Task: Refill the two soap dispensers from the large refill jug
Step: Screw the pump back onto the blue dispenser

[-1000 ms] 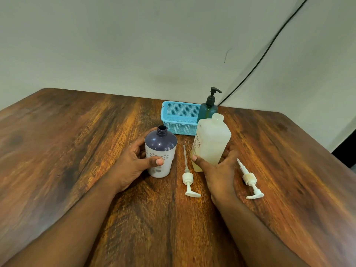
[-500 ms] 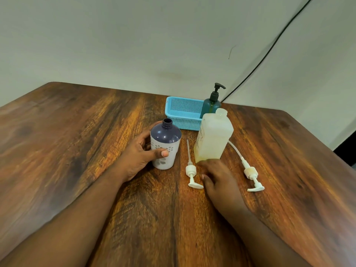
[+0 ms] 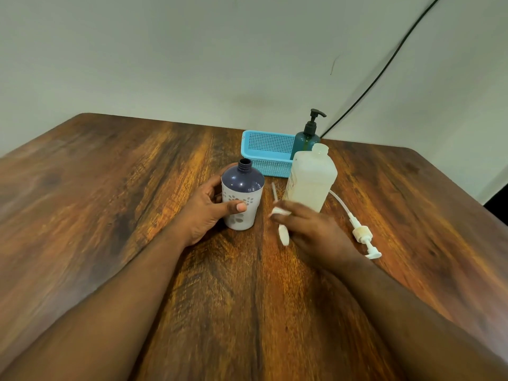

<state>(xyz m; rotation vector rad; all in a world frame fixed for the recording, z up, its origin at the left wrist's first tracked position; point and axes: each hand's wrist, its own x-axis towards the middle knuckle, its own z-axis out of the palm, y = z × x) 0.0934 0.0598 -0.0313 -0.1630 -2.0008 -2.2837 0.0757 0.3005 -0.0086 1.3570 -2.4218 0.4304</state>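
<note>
Purple-topped dispenser [image 3: 242, 198] stands open-necked, centre of the wooden table [image 3: 110, 202]. Left hand [image 3: 204, 210] wraps it, thumb across the front, probably to steady it for capping. Right hand [image 3: 310, 229] is blurred but looks pinched on the white pump [image 3: 283, 228] just right of the dispenser, tube pointing far. Refill jug [image 3: 310, 182] stands uncapped just beyond that hand, within reach. Second pump [image 3: 362, 233] lies right of the jug. Green dispenser [image 3: 306, 140] sits capped beside the blue basket [image 3: 268, 154], far side.
</note>
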